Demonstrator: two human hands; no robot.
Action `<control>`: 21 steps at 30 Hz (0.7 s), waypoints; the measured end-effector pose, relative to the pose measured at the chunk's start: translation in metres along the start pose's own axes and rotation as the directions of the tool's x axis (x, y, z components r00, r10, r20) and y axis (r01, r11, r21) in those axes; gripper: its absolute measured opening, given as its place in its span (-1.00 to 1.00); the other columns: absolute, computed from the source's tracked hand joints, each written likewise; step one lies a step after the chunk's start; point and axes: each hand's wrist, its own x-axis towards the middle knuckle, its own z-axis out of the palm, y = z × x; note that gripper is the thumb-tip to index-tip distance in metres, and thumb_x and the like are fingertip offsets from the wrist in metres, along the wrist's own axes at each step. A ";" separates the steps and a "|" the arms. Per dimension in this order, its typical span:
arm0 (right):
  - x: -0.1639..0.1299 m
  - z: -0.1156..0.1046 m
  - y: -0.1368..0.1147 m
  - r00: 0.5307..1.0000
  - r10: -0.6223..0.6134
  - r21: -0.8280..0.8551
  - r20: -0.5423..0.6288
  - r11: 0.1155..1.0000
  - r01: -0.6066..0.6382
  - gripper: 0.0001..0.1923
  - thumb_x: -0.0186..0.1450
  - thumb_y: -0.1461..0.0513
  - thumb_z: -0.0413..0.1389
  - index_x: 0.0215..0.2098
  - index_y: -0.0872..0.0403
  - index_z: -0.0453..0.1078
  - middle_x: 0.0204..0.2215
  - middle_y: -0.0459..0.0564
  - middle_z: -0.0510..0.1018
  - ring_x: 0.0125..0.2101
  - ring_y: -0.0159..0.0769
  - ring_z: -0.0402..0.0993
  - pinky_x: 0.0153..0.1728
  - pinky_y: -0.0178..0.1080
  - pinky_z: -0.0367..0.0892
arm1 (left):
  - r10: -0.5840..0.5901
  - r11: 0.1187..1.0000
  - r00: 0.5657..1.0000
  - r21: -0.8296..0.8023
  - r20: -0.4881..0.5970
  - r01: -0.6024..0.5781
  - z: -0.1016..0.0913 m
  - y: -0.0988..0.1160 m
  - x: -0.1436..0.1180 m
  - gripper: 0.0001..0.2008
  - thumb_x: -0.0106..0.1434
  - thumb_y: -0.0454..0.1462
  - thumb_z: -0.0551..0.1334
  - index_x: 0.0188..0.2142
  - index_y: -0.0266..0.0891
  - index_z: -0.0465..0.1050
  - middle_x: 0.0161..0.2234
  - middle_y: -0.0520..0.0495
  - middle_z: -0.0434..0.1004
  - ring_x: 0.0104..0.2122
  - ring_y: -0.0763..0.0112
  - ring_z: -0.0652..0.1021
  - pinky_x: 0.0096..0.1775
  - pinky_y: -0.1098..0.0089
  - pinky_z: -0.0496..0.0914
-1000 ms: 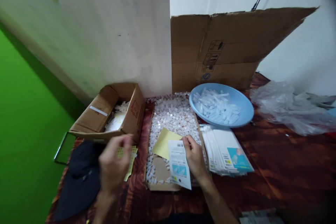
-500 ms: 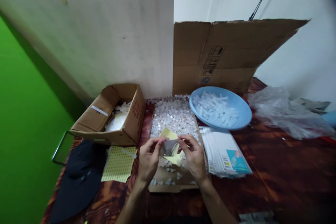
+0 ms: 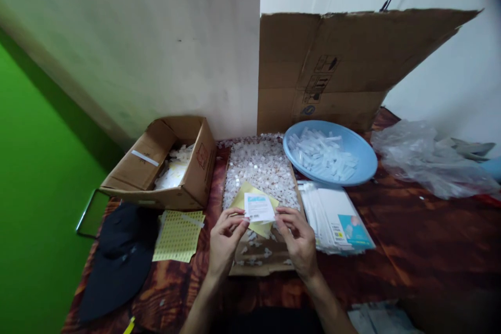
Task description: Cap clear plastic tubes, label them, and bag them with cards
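Observation:
Both hands pinch a small white printed packet (image 3: 259,207) with a light-blue band near its top. My left hand (image 3: 225,240) grips its left edge between thumb and fingers, and my right hand (image 3: 299,240) grips the right edge. Behind and below the packet is a yellow sheet (image 3: 243,192), partly covered by it. Under the hands sits a shallow cardboard tray (image 3: 250,270) filled with small whitish plastic pieces (image 3: 262,162); several loose ones lie on its bare near end.
A blue basin (image 3: 371,164) of clear tubes stands at back right, above a stack of white printed packages (image 3: 338,219). At left are an open cardboard box (image 3: 195,172), a yellow sticker sheet (image 3: 178,237) and a dark cap (image 3: 121,261). Clear plastic (image 3: 426,151) lies far right.
The packet, greyish and blurred before, now shows its white printed face flat toward me. My hands have moved slightly apart along its edges. The head view has tilted down a little.

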 end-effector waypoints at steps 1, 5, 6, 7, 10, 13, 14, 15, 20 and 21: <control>-0.009 -0.002 0.004 0.999 0.039 -0.016 0.005 0.999 -0.039 -0.87 0.38 0.18 0.17 -0.26 0.02 0.56 -0.08 0.09 0.53 -0.05 -0.13 0.50 -0.16 -0.20 0.48 | -0.046 0.999 0.999 -0.002 0.006 0.046 0.000 -0.007 -0.008 -0.78 0.19 -0.11 0.40 -0.38 -0.22 0.68 -0.10 -0.20 0.52 -0.03 0.16 0.53 -0.01 0.31 0.43; -0.046 -0.007 0.012 0.979 0.203 -0.061 -0.003 0.977 -0.203 -0.82 0.34 0.15 0.20 -0.38 0.05 0.53 -0.29 0.03 0.49 -0.25 -0.19 0.51 -0.28 -0.25 0.48 | -0.261 0.965 0.965 -0.031 -0.019 0.260 0.001 -0.036 -0.041 -0.73 0.11 -0.08 0.45 -0.46 -0.25 0.64 -0.14 -0.19 0.54 -0.09 0.14 0.55 -0.01 0.27 0.41; -0.054 -0.007 0.013 0.969 0.249 -0.043 0.006 0.968 -0.248 -0.80 0.34 0.14 0.20 -0.39 0.05 0.51 -0.33 0.02 0.48 -0.29 -0.20 0.51 -0.31 -0.25 0.49 | -0.311 0.950 0.950 -0.056 -0.033 0.309 0.002 -0.042 -0.048 -0.73 0.09 -0.08 0.45 -0.48 -0.26 0.62 -0.17 -0.17 0.54 -0.12 0.16 0.55 -0.04 0.29 0.41; -0.060 -0.007 0.013 0.954 0.297 -0.015 0.024 0.955 -0.297 -0.79 0.34 0.12 0.20 -0.39 0.06 0.51 -0.35 0.01 0.48 -0.33 -0.20 0.52 -0.33 -0.24 0.50 | -0.352 0.934 0.935 -0.083 -0.048 0.348 0.003 -0.046 -0.053 -0.72 0.08 -0.08 0.46 -0.50 -0.26 0.60 -0.17 -0.16 0.55 -0.14 0.18 0.55 -0.08 0.32 0.42; -0.067 -0.007 0.012 0.900 0.428 0.057 0.079 0.900 -0.433 -0.77 0.35 0.07 0.19 -0.32 0.07 0.48 -0.42 -0.01 0.53 -0.40 -0.20 0.58 -0.33 -0.22 0.53 | -0.428 0.898 0.902 -0.140 -0.061 0.417 0.007 -0.048 -0.061 -0.72 0.05 -0.09 0.48 -0.48 -0.27 0.59 -0.17 -0.14 0.57 -0.15 0.21 0.56 -0.12 0.37 0.41; -0.064 -0.005 0.012 0.868 0.485 0.089 0.107 0.865 -0.494 -0.75 0.35 0.04 0.20 -0.27 0.06 0.45 -0.42 -0.02 0.58 -0.42 -0.20 0.61 -0.29 -0.19 0.55 | -0.469 0.870 0.882 -0.186 -0.034 0.456 0.010 -0.041 -0.058 -0.72 0.05 -0.10 0.48 -0.45 -0.28 0.60 -0.22 -0.14 0.62 -0.19 0.22 0.58 -0.13 0.37 0.43; -0.062 -0.004 0.012 0.864 0.491 0.101 0.115 0.859 -0.502 -0.73 0.34 0.02 0.20 -0.26 0.06 0.45 -0.40 -0.01 0.60 -0.41 -0.19 0.61 -0.28 -0.19 0.55 | -0.479 0.863 0.877 -0.195 -0.029 0.465 0.010 -0.039 -0.057 -0.72 0.05 -0.10 0.49 -0.44 -0.28 0.60 -0.25 -0.14 0.64 -0.21 0.22 0.59 -0.14 0.37 0.43; -0.061 -0.003 0.012 0.862 0.493 0.109 0.119 0.856 -0.505 -0.72 0.33 0.01 0.21 -0.26 0.07 0.45 -0.39 0.01 0.61 -0.40 -0.18 0.62 -0.28 -0.18 0.55 | -0.486 0.859 0.874 -0.197 -0.028 0.472 0.010 -0.037 -0.055 -0.71 0.05 -0.10 0.49 -0.44 -0.29 0.60 -0.28 -0.14 0.65 -0.24 0.23 0.59 -0.15 0.37 0.44; -0.056 0.002 0.010 0.866 0.491 0.049 0.097 0.866 -0.497 -0.66 0.32 -0.04 0.20 -0.34 0.07 0.46 -0.42 0.04 0.62 -0.39 -0.13 0.61 -0.30 -0.17 0.52 | -0.526 0.835 0.849 -0.224 -0.054 0.503 0.007 -0.037 -0.055 -0.70 0.05 -0.09 0.49 -0.43 -0.30 0.62 -0.42 -0.09 0.64 -0.38 0.32 0.58 -0.28 0.42 0.43; -0.056 0.003 0.010 0.862 0.498 0.031 0.098 0.864 -0.503 -0.64 0.32 -0.05 0.20 -0.36 0.07 0.45 -0.43 0.04 0.62 -0.40 -0.12 0.61 -0.32 -0.17 0.51 | -0.541 0.821 0.839 -0.252 -0.057 0.512 0.007 -0.038 -0.055 -0.70 0.05 -0.09 0.50 -0.44 -0.30 0.61 -0.43 -0.08 0.64 -0.40 0.34 0.57 -0.30 0.43 0.42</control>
